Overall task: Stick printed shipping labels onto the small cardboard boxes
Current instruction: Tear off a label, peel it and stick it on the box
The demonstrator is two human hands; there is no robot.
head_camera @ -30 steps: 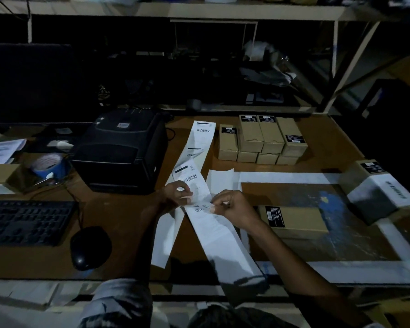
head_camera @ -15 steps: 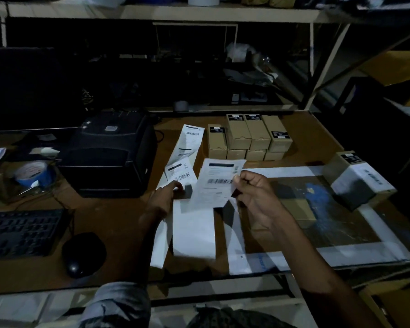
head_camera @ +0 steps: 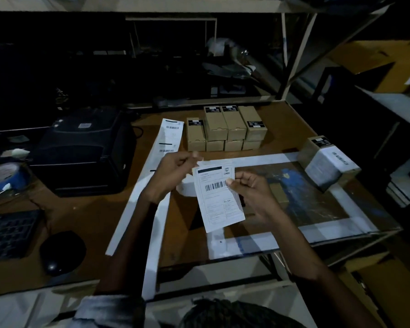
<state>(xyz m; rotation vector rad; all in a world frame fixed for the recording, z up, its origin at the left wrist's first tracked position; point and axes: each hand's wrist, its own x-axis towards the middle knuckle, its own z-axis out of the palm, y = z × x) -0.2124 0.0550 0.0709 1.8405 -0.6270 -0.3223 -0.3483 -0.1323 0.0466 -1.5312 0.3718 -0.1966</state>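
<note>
Light, floppy label [head_camera: 219,197], sticky-backed by the look: pinched at its 3 o'clock edge by right hand [head_camera: 253,197], left hand [head_camera: 173,178] pinching white backing strip [head_camera: 186,188]; best held by edges.

The shipping label [head_camera: 217,195] pinched in the right hand [head_camera: 253,195] carries the one word that can be read, "CRED", under a small shield mark at its top right corner, with a dark bar along the top and a barcode across the middle; the small print below it is too fine to make out. The label strip [head_camera: 169,138] lying at the far centre of the table shows barcodes and dark bars, and the small boxes [head_camera: 225,127] and the box at right [head_camera: 327,157] bear black stickers, all unreadable
</note>
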